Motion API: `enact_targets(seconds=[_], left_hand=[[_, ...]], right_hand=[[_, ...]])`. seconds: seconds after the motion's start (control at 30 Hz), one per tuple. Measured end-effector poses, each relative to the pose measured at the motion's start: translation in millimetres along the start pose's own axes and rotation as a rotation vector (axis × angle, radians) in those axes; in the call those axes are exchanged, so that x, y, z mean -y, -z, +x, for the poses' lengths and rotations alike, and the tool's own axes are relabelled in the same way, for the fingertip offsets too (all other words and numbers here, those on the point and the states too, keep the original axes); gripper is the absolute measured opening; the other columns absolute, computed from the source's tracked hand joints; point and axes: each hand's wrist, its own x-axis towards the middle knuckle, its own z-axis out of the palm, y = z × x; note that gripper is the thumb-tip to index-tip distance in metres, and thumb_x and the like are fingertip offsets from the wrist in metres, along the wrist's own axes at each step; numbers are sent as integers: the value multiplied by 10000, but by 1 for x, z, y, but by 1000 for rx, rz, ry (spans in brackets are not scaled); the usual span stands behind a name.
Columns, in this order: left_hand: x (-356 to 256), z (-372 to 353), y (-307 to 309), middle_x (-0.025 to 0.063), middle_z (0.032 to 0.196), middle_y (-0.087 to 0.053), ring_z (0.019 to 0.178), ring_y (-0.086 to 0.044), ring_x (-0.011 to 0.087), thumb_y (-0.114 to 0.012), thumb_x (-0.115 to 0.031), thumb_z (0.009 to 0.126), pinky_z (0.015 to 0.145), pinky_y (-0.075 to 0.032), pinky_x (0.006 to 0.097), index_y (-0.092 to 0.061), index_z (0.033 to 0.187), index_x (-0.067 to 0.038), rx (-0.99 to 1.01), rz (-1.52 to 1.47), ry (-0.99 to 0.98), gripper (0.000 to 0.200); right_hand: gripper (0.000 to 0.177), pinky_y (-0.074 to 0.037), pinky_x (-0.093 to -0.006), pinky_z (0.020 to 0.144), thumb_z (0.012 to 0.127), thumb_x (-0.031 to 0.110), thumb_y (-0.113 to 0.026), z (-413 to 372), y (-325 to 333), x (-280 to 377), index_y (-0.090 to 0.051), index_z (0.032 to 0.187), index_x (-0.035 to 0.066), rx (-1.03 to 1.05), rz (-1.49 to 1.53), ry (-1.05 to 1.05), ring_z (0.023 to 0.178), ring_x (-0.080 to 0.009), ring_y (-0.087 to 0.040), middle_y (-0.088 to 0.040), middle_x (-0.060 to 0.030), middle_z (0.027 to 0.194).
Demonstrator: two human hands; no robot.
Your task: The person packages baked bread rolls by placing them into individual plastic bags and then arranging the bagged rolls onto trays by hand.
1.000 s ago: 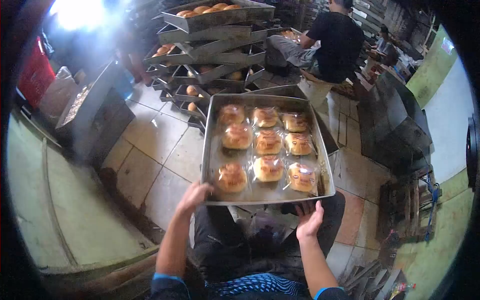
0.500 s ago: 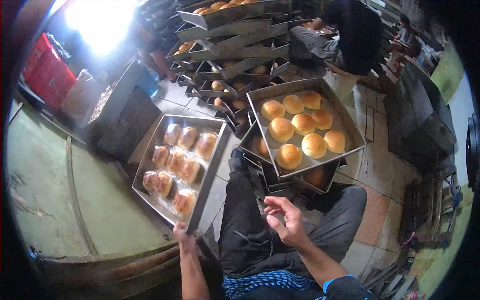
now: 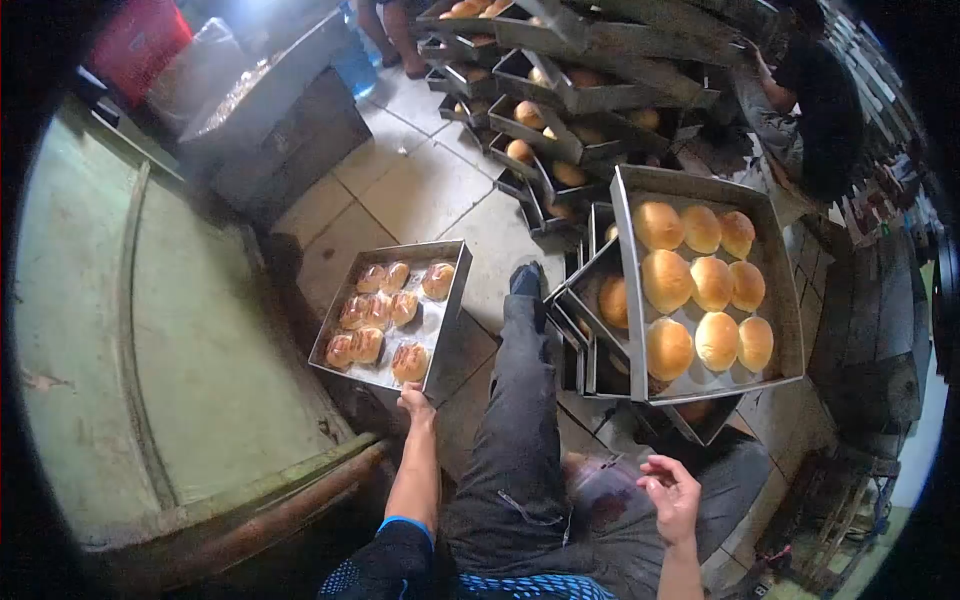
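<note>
A: Where is the tray of wrapped buns?
B: The tray (image 3: pixel 431 318) is ahead and to the left, low over the tiled floor (image 3: pixel 430 190); I can't tell whether it touches the tiles. Nine wrapped buns (image 3: pixel 377 309) sit in it, with bare space along the right side.

A: And the hands?
B: The left hand (image 3: pixel 415 400) grips the tray at its near right corner, arm stretched out. The right hand (image 3: pixel 673 500) is half open, fingers loosely curled and thumb a little apart, above the person's lap.

A: What's around that one?
B: A clear plastic bag (image 3: pixel 605 490) lies just beside it. Farther forward is a second tray (image 3: pixel 680 188) with nine plain buns (image 3: pixel 711 284) in three rows, resting on other trays.

A: Beyond those?
B: A tall stack of bun-filled trays (image 3: pixel 610 95) stands ahead. A person in dark clothes (image 3: pixel 820 110) is at far right, another's bare legs (image 3: pixel 395 35) show at the top, and a green panel (image 3: pixel 220 330) fills the left.
</note>
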Motion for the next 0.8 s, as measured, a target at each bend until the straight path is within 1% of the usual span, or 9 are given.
enact_targets(seconds=[0.07, 0.17, 0.2, 0.3, 0.47, 0.53, 0.6, 0.67, 0.8], left_hand=[[44, 23, 12, 184, 893, -611, 734, -633, 291, -629, -121, 667, 701, -531, 413, -602, 825, 134, -46, -9, 17, 301], [44, 24, 29, 191, 868, -625, 601, -631, 270, -670, -137, 715, 582, -562, 394, -605, 898, 149, 236, 481, 266, 346], [71, 50, 36, 189, 900, -636, 709, -653, 330, -631, -52, 732, 656, -657, 488, -622, 1003, 103, 290, 501, 297, 313], [110, 77, 45, 202, 933, -637, 695, -657, 313, -675, -78, 792, 653, -655, 488, -597, 1048, 126, 298, 440, 350, 336], [65, 29, 17, 82, 643, -609, 474, -565, 166, -709, -83, 877, 373, -409, 334, -625, 925, -3, 241, 514, 364, 126], [51, 57, 15, 52, 817, -682, 612, -625, 173, -677, -234, 945, 587, -543, 330, -625, 1164, -30, 822, 378, 363, 305], [-48, -78, -15, 26, 868, -653, 717, -632, 134, -684, -97, 928, 590, -507, 287, -652, 1015, -46, 736, 179, -29, 107], [-124, -192, -16, 24, 976, -652, 825, -630, 117, -649, -55, 945, 736, -520, 273, -650, 1049, -13, 826, 316, -488, 112], [-169, -350, 2, 124, 997, -710, 942, -689, 244, -750, -94, 843, 857, -525, 341, -689, 1059, -36, 1479, 528, -781, 231]], right_hand=[[339, -531, -294, 854, 926, 86, -662, 2, 3, 3, -614, 1229, -58, -26, -8, -27, 907, -164, -662, -672, -122, 1079], [316, -531, -293, 856, 926, 90, -668, 10, 2, 1, -631, 1205, -52, -49, -60, -22, 919, -167, -660, -671, -114, 1075], [303, -531, -295, 857, 926, 91, -669, 14, 1, -1, -640, 1192, -49, -52, -112, -22, 929, -163, -659, -675, -111, 1068], [266, -529, -324, 849, 916, 113, -671, 23, -4, -9, -676, 1139, -30, -4, -421, 5, 966, -212, -680, -702, -136, 1044], [320, -531, -354, 822, 864, 182, -738, 24, -8, -3, -698, 1115, -12, 167, -690, 13, 947, -293, -696, -707, -169, 1017], [315, -542, -335, 778, 801, 135, -794, 18, -2, -6, -713, 1066, -14, 162, -637, 95, 898, -250, -707, -717, -153, 988], [303, -543, -316, 741, 772, 94, -806, 9, 7, -17, -719, 1042, -15, 51, -587, 100, 837, -225, -710, -724, -143, 949], [232, -539, -283, 677, 746, 33, -800, 4, 13, -32, -743, 967, -12, -66, -507, 141, 721, -192, -702, -731, -127, 853], [107, -538, -285, 666, 744, 12, -782, 1, 14, -24, -761, 849, 2, -33, -549, 197, 713, -199, -711, -723, -118, 778]])
